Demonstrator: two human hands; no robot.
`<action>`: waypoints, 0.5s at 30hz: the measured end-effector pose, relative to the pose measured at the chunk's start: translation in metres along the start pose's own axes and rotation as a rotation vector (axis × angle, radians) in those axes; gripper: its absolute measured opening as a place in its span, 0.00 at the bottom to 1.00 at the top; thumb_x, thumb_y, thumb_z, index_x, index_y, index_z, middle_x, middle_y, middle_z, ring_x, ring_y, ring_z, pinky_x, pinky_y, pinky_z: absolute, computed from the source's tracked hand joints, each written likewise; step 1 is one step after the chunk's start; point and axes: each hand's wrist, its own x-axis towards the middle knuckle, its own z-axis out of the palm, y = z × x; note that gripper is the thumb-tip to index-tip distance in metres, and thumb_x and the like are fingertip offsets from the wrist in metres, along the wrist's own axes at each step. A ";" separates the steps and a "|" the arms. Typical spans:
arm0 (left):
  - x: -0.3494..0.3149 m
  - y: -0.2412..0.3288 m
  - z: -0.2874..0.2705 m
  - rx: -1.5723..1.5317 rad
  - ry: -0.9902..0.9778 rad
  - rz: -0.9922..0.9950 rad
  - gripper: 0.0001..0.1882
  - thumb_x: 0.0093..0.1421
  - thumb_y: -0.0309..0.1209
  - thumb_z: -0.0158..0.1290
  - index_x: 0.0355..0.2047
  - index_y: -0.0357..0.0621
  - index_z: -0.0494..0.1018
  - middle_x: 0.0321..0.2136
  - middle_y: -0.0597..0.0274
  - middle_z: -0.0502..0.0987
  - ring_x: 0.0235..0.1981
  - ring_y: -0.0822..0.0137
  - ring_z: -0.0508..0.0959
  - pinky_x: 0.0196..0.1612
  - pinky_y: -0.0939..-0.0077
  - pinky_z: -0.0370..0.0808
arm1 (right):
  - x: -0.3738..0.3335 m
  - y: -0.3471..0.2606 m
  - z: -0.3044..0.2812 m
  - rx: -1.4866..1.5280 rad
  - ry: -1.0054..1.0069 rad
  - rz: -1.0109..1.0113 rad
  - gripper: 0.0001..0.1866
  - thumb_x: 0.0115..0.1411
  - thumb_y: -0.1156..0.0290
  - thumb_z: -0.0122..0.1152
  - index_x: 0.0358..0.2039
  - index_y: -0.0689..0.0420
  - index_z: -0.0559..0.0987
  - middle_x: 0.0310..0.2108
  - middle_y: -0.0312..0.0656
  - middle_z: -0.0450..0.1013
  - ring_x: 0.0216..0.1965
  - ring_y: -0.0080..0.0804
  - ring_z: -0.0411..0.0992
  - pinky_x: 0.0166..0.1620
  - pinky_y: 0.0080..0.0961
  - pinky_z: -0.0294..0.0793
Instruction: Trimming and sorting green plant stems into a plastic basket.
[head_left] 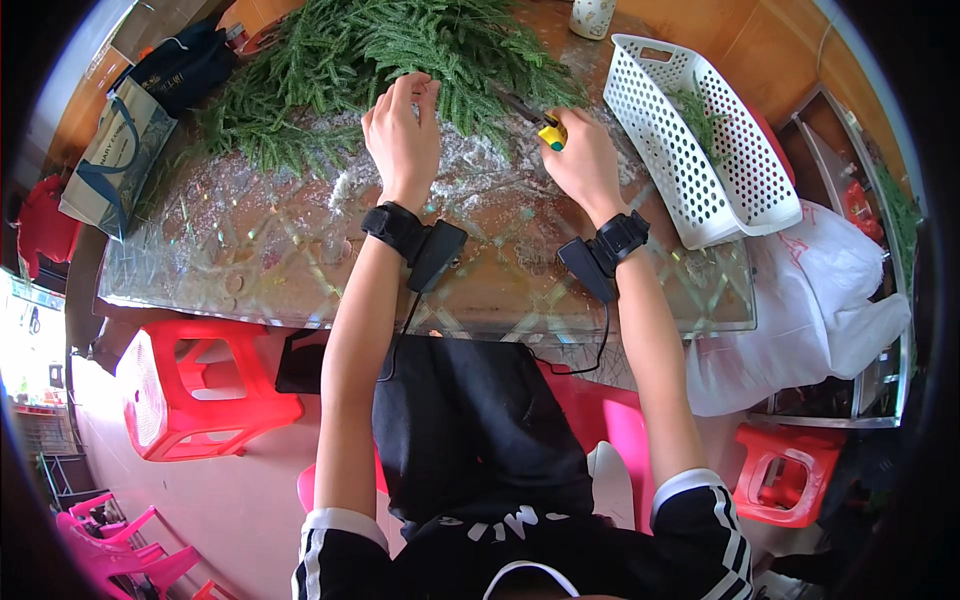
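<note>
Left of the green branch pile I see a pale tote bag, contents hidden; at the pile's near edge the left hand has narrowly curled fingers, and I can't tell whether they pinch a sprig. By the pile's right-hand near edge, the right hand grips a yellow-handled tool. Farther right of the pile, a white perforated basket holds green sprigs.

The cutter seems partly hidden by green branches.
</note>
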 end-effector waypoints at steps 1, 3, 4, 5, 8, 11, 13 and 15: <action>0.000 -0.001 0.000 0.002 -0.002 0.019 0.09 0.60 0.35 0.48 0.33 0.45 0.73 0.26 0.65 0.76 0.32 0.64 0.74 0.44 0.68 0.63 | 0.000 -0.002 -0.001 0.004 -0.032 -0.003 0.13 0.46 0.73 0.60 0.35 0.61 0.75 0.31 0.49 0.72 0.33 0.50 0.71 0.35 0.36 0.70; 0.000 -0.003 -0.001 0.005 -0.003 0.037 0.08 0.60 0.35 0.48 0.33 0.46 0.73 0.26 0.65 0.76 0.32 0.64 0.74 0.44 0.68 0.63 | 0.000 -0.003 -0.002 0.008 -0.063 -0.006 0.14 0.46 0.74 0.60 0.35 0.61 0.75 0.32 0.49 0.72 0.33 0.49 0.71 0.35 0.36 0.70; 0.000 -0.002 -0.001 0.003 -0.005 0.038 0.08 0.60 0.35 0.47 0.33 0.46 0.73 0.25 0.65 0.76 0.31 0.64 0.73 0.44 0.68 0.63 | 0.000 -0.003 -0.002 -0.015 -0.072 -0.013 0.14 0.46 0.73 0.60 0.36 0.60 0.75 0.32 0.48 0.71 0.34 0.48 0.71 0.36 0.36 0.70; 0.001 -0.002 -0.001 0.001 -0.007 0.038 0.08 0.60 0.34 0.47 0.32 0.46 0.73 0.25 0.65 0.75 0.31 0.64 0.73 0.44 0.68 0.63 | 0.000 -0.002 -0.002 -0.039 -0.081 -0.019 0.15 0.45 0.73 0.61 0.36 0.60 0.75 0.31 0.47 0.71 0.34 0.47 0.71 0.36 0.35 0.69; 0.001 -0.001 -0.001 0.000 -0.007 0.043 0.07 0.60 0.34 0.47 0.32 0.46 0.73 0.24 0.65 0.75 0.31 0.64 0.73 0.44 0.68 0.63 | -0.001 0.001 -0.002 -0.121 -0.075 -0.044 0.15 0.45 0.73 0.61 0.36 0.59 0.75 0.31 0.45 0.71 0.34 0.45 0.71 0.37 0.34 0.69; 0.000 -0.002 -0.001 0.004 -0.002 0.051 0.07 0.60 0.33 0.47 0.32 0.46 0.73 0.24 0.64 0.75 0.30 0.64 0.73 0.44 0.68 0.63 | -0.001 0.002 -0.001 -0.231 -0.047 -0.081 0.16 0.44 0.73 0.62 0.37 0.57 0.76 0.31 0.43 0.70 0.34 0.43 0.71 0.37 0.33 0.68; 0.000 -0.003 -0.001 -0.002 -0.004 0.054 0.06 0.59 0.33 0.48 0.31 0.46 0.73 0.24 0.64 0.75 0.31 0.64 0.73 0.44 0.69 0.63 | -0.001 0.002 -0.001 -0.271 -0.049 -0.084 0.16 0.45 0.71 0.63 0.37 0.57 0.76 0.31 0.42 0.70 0.34 0.42 0.70 0.38 0.32 0.67; 0.000 -0.002 -0.001 -0.005 -0.006 0.056 0.06 0.59 0.32 0.48 0.31 0.46 0.73 0.24 0.64 0.75 0.31 0.64 0.73 0.44 0.69 0.63 | -0.001 0.001 -0.002 -0.291 -0.049 -0.086 0.16 0.45 0.70 0.64 0.37 0.57 0.76 0.31 0.41 0.70 0.34 0.41 0.70 0.38 0.32 0.67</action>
